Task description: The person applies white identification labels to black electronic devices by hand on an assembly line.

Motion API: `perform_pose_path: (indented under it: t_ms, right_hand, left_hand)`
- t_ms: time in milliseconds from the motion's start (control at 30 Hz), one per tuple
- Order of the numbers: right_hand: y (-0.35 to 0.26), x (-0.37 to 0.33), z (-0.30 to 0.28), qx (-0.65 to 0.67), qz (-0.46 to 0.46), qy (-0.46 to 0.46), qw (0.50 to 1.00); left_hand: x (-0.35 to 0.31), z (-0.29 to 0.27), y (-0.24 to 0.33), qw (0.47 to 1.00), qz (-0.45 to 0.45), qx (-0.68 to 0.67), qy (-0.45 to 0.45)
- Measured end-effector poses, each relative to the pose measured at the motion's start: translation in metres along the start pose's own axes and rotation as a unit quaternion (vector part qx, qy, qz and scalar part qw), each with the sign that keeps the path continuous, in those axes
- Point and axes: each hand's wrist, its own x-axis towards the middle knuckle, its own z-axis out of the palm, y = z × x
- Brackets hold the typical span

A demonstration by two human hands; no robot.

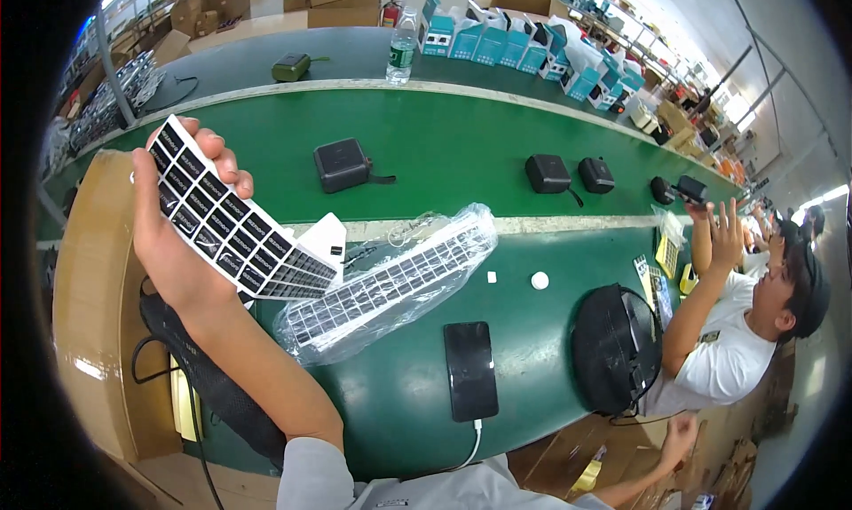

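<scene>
Presently, a white sheet (229,221) with rows of black rectangular labels is bending in the left hand (182,263), whose fingers are gripping it, and it is hovering well left of the phone (471,372). The right hand (682,435) is curling to the right of the phone; whether it is holding something, I cannot tell. Between sheet and phone, a plastic-wrapped pack of label sheets (390,284) is lying. A black bag (611,350) is sitting right of the phone, on the green table (537,341). Beyond the phone, dark cases (342,166) and then blue boxes (491,46) are standing.
</scene>
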Motion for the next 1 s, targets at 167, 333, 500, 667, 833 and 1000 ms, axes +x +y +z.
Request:
perform_pose_path:
  t_ms: [167, 333, 500, 667, 833, 1000]
  right_hand:
    - [-0.274, 0.118, 0.079, 0.361, -0.326, -0.474, 0.734]
    - [-0.368, 0.226, 0.312, -0.022, -0.359, -0.162, 0.919]
    - [-0.327, 0.300, 0.398, -0.131, -0.110, -0.249, 0.953]
    - [-0.329, 0.274, 0.351, -0.072, -0.252, -0.264, 0.928]
    - [-0.303, 0.197, 0.260, -0.079, -0.296, -0.307, 0.901]
    - [-0.270, 0.175, 0.236, -0.081, -0.234, -0.325, 0.913]
  left_hand:
    - [0.011, 0.010, -0.024, 0.994, -0.009, 0.086, 0.062]
    - [0.006, 0.009, -0.015, 0.976, -0.038, 0.203, 0.076]
    - [0.005, 0.020, -0.012, 0.979, -0.058, 0.196, 0.022]
    - [0.007, 0.011, -0.007, 0.982, -0.041, 0.174, 0.060]
    - [0.015, 0.008, -0.018, 0.936, -0.105, 0.327, 0.075]
    - [0.015, 0.010, -0.052, 0.954, -0.137, 0.265, 0.024]
